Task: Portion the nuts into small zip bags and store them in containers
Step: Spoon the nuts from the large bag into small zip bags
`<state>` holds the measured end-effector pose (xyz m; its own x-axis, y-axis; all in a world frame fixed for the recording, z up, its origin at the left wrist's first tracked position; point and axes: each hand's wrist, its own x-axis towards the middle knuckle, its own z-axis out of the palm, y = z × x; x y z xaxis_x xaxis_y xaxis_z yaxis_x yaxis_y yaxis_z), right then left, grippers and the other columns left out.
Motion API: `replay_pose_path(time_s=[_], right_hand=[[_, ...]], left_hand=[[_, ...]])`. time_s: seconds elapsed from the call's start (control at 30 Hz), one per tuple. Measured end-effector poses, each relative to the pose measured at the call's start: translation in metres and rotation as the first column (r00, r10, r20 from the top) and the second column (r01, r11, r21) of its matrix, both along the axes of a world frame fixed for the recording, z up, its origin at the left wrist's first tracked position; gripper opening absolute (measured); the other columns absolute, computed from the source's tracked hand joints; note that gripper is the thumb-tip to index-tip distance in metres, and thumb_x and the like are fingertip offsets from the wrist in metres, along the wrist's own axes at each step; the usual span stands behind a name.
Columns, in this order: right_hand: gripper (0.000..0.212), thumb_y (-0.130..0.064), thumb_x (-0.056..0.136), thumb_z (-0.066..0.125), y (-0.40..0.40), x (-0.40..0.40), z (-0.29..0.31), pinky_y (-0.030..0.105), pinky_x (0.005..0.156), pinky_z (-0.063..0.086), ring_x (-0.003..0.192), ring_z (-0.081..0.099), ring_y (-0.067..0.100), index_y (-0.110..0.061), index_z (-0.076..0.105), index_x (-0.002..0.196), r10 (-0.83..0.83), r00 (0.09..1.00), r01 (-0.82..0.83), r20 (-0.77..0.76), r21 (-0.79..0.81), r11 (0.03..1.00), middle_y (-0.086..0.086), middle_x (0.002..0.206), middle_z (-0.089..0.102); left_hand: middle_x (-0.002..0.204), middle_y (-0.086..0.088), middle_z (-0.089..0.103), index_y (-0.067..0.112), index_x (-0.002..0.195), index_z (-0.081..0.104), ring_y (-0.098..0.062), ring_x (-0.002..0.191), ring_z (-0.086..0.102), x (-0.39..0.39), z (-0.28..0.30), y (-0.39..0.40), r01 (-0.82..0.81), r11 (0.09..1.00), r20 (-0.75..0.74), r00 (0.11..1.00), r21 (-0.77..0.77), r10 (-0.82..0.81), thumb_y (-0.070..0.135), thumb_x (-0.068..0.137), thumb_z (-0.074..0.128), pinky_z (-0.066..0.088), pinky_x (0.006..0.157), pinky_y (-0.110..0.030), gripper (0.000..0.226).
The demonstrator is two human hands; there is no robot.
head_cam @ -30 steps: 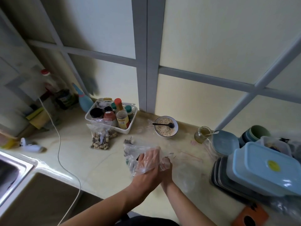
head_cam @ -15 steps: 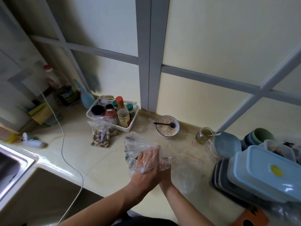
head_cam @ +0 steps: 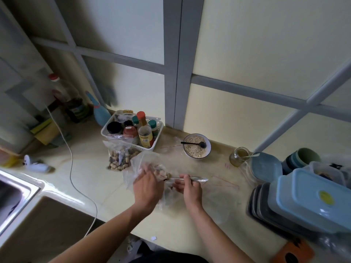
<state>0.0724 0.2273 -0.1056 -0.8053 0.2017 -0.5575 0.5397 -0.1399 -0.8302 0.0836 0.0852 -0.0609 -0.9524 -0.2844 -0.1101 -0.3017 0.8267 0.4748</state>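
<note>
On the pale yellow stone counter (head_cam: 91, 179), the left hand (head_cam: 147, 188) grips a crumpled clear plastic bag (head_cam: 140, 164) of mixed nuts, its fingers curled into the film near the bag's mouth. A few pale nuts (head_cam: 161, 172) show at the opening just beyond the fingertips. The right hand (head_cam: 189, 190) sits just beside it and pinches the handle of a shiny metal spoon (head_cam: 191, 179) between thumb and fingers; the spoon lies roughly level, its bowl pointing right and its other end touching the bag's mouth.

A second clear zip bag (head_cam: 118, 158), filled with brown and dark nuts, stands behind the left hand, leaning against a white plastic basket (head_cam: 156, 133) of sauce bottles and jars. A white bowl (head_cam: 197, 146) of oat-like flakes with a black spoon (head_cam: 193, 143) across it sits near the wall, and a small glass jar (head_cam: 239, 156) stands to its right.

At the right edge, a light blue rectangular lidded container (head_cam: 315, 198) rests on a stack of grey trays (head_cam: 266, 205). A white cable (head_cam: 71, 168) runs across the counter by the steel sink (head_cam: 15, 198).
</note>
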Motion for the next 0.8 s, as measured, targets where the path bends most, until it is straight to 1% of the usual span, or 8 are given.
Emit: replay_pose_path(time_s=[0.13,0.23,0.3,0.4,0.5,0.57,0.73,0.8], right_hand=[[0.028,-0.022,0.102,0.05,-0.001,-0.006,0.014,0.033,0.064,0.058,0.071,0.077,0.028,-0.009,0.074,0.096,-0.012,0.999,0.016,-0.041,0.076,0.997,0.01,0.077,0.078],[0.03,-0.023,0.101,0.049,0.0,-0.008,0.027,0.031,0.062,0.059,0.067,0.076,0.025,-0.011,0.075,0.091,-0.015,0.997,0.025,-0.075,0.142,0.99,0.008,0.072,0.077],[0.031,-0.023,0.101,0.049,-0.001,-0.009,0.037,0.03,0.061,0.059,0.066,0.075,0.024,-0.012,0.075,0.088,-0.021,0.995,0.037,-0.095,0.172,0.984,0.007,0.071,0.076],[0.032,-0.02,0.1,0.047,-0.004,-0.009,0.047,0.029,0.06,0.058,0.066,0.074,0.027,-0.011,0.075,0.086,-0.033,0.991,0.059,-0.131,0.2,0.978,0.009,0.07,0.075],[0.033,-0.021,0.099,0.046,-0.007,-0.01,0.052,0.036,0.066,0.061,0.064,0.073,0.028,-0.011,0.074,0.084,-0.013,0.988,0.052,-0.155,0.25,0.967,0.009,0.067,0.074],[0.033,-0.022,0.1,0.047,-0.009,-0.011,0.054,0.037,0.069,0.061,0.062,0.073,0.025,-0.013,0.073,0.082,0.027,0.986,0.022,-0.163,0.295,0.955,0.007,0.066,0.074],[0.029,-0.028,0.102,0.051,-0.02,-0.01,0.059,0.028,0.068,0.059,0.063,0.072,0.009,-0.03,0.073,0.085,0.293,0.944,-0.195,-0.151,0.461,0.866,-0.003,0.071,0.075],[0.025,-0.026,0.101,0.053,-0.023,-0.009,0.057,0.032,0.067,0.06,0.063,0.072,0.008,-0.035,0.074,0.09,0.395,0.902,-0.27,-0.177,0.482,0.834,-0.006,0.075,0.074]], left_hand=[[0.113,-0.006,0.053,0.027,0.112,0.036,-0.028,0.097,0.06,-0.001,-0.019,-0.027,-0.048,0.995,0.027,0.999,0.083,0.046,0.023,0.087,0.055,0.056,0.078,-0.044,0.032],[0.086,0.002,0.049,0.025,0.102,0.041,-0.024,0.078,0.057,-0.007,-0.034,-0.04,0.004,0.998,-0.004,1.0,0.067,-0.004,0.018,0.084,0.061,0.049,0.066,-0.034,0.029],[0.077,0.003,0.053,0.02,0.091,0.054,-0.022,0.067,0.059,-0.012,-0.031,-0.044,0.018,0.997,-0.023,1.0,0.073,-0.017,0.022,0.088,0.055,0.04,0.057,-0.027,0.004],[0.09,-0.003,0.061,0.02,0.102,0.062,-0.02,0.074,0.059,-0.017,-0.025,-0.044,0.074,0.988,-0.024,0.997,0.137,-0.072,0.026,0.087,0.054,0.04,0.061,-0.023,0.018],[0.123,-0.01,0.051,0.011,0.129,0.054,-0.028,0.114,0.05,-0.02,-0.032,-0.046,0.186,0.967,0.059,0.978,0.172,-0.198,0.026,0.076,0.074,0.037,0.091,-0.024,0.059],[0.131,-0.013,0.045,0.01,0.136,0.045,-0.029,0.122,0.044,-0.024,-0.037,-0.049,0.236,0.951,0.136,0.955,0.202,-0.266,0.03,0.079,0.075,0.037,0.099,-0.03,0.068],[0.104,-0.003,0.054,0.015,0.119,0.041,-0.017,0.086,0.053,-0.035,-0.04,-0.049,0.191,0.891,0.152,0.95,0.412,-0.274,0.021,0.082,0.073,0.039,0.072,-0.025,0.049],[0.103,-0.005,0.058,0.015,0.118,0.041,-0.019,0.089,0.056,-0.038,-0.042,-0.05,0.185,0.874,0.124,0.956,0.449,-0.266,0.022,0.086,0.071,0.04,0.074,-0.025,0.045]])
